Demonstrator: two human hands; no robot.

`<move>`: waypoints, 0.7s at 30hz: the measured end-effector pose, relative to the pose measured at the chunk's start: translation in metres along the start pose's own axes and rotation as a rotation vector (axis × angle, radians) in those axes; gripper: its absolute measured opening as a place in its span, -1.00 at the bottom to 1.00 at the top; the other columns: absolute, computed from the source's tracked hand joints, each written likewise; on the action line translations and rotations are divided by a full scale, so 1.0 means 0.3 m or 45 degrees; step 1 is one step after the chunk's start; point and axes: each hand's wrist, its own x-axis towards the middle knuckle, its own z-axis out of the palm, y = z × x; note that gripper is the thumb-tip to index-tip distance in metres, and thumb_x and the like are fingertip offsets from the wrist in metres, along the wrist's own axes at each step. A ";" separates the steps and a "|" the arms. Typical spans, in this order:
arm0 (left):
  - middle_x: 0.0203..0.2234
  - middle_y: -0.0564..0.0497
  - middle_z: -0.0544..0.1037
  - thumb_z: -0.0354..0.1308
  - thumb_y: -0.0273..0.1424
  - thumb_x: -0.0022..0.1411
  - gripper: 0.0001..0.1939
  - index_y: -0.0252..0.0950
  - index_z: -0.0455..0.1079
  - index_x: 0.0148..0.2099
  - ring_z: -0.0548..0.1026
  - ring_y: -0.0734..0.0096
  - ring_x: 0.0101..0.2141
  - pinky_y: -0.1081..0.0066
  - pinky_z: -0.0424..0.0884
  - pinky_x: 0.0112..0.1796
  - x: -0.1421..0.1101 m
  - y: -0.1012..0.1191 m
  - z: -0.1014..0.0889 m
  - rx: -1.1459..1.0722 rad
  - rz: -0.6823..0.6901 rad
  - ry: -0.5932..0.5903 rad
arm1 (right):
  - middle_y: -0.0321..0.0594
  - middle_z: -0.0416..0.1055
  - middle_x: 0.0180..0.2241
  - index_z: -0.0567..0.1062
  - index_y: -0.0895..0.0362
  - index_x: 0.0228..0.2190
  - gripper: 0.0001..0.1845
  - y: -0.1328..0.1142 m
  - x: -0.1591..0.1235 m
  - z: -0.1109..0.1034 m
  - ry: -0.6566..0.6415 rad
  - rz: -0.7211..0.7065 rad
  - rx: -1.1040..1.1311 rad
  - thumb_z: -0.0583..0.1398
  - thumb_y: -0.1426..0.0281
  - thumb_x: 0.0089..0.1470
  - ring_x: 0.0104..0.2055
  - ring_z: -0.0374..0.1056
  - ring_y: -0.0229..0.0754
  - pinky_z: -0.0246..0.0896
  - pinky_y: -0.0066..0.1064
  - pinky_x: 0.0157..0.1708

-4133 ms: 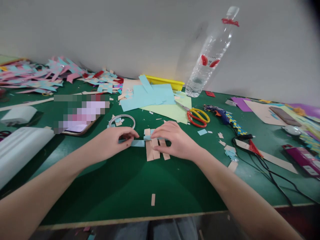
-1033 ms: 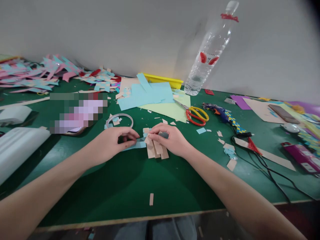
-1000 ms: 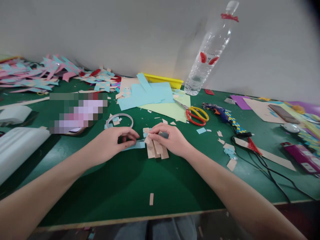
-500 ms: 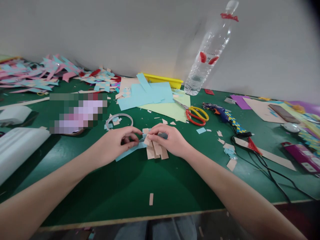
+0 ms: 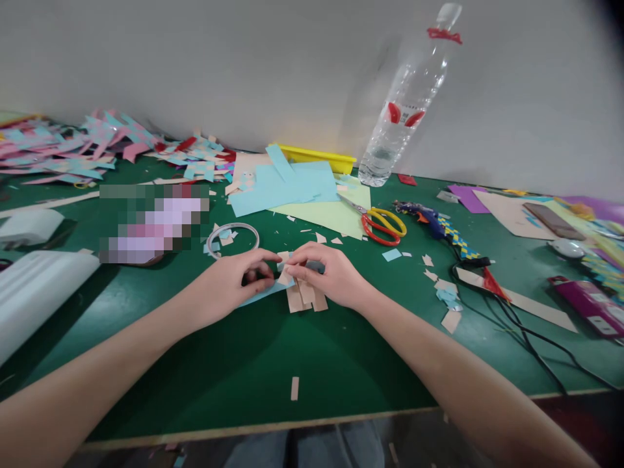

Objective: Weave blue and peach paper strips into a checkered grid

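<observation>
On the green table in front of me lies a small woven piece of beige paper strips (image 5: 306, 298). My right hand (image 5: 329, 270) pinches its upper part between thumb and fingers. A light blue paper strip (image 5: 260, 296) runs out from the left of the piece, under my left hand (image 5: 238, 279). The left thumb and curled fingers close on this strip near the weave, with the index finger stretched toward the piece's top edge. Part of the weave is hidden behind my right fingers.
Behind my hands lie a tape roll (image 5: 233, 227), blue paper sheets (image 5: 292, 188) and scissors (image 5: 383, 224). A water bottle (image 5: 409, 110) leans at the wall. A blurred-out phone (image 5: 156, 227) lies left; cables (image 5: 517, 331) and a purple box (image 5: 587, 305) lie right. Paper scraps (image 5: 448, 296) are scattered about.
My left hand has shifted slightly right, closer to the woven piece, and covers more of the blue strip. My right hand keeps its pinch almost in place.
</observation>
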 end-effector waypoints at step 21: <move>-0.29 -0.07 0.55 0.19 0.13 0.09 -0.41 -0.13 0.46 0.04 0.48 0.15 -0.34 0.31 0.37 -0.36 -0.027 -0.028 -0.059 0.403 0.117 0.138 | -0.08 0.39 0.12 0.43 0.08 0.06 -0.43 0.042 -0.004 -0.125 -0.026 -0.118 -0.524 0.23 0.03 0.12 0.22 0.22 0.05 0.08 0.00 0.22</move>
